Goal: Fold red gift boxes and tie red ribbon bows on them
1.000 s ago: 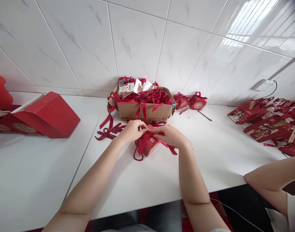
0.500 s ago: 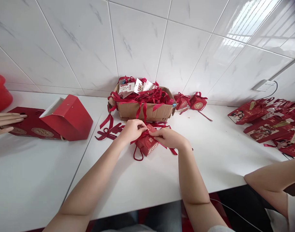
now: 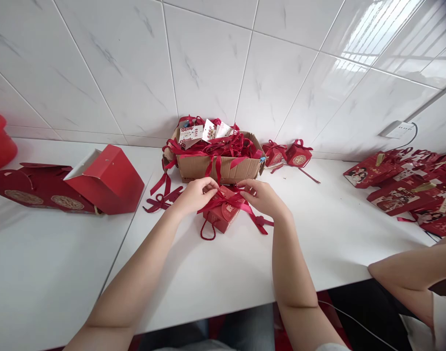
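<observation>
A small red gift box [image 3: 220,218] with pale printed characters lies on the white table in front of me. A red ribbon [image 3: 228,199] is crossed and looped over its top, and one end trails to the right. At the box's left side my left hand [image 3: 199,195] has its fingertips closed on the ribbon. My right hand [image 3: 261,197] pinches the ribbon on the other side, with the fingers curled. The middle of the ribbon shows between my hands. A dark red cord loop [image 3: 208,235] sticks out from the box's near left corner.
Behind the box stands a cardboard box [image 3: 223,168] of ribbons and tags. Two tied boxes [image 3: 299,153] sit by the wall. Red cartons [image 3: 109,180] are at left, piled gift bags [image 3: 394,197] at right. A co-worker's arm [image 3: 409,265] rests at the right edge.
My hands have moved apart, spreading the ribbon outward over the box. Another person's hand has left the cartons on the left, and those cartons have shifted slightly.
</observation>
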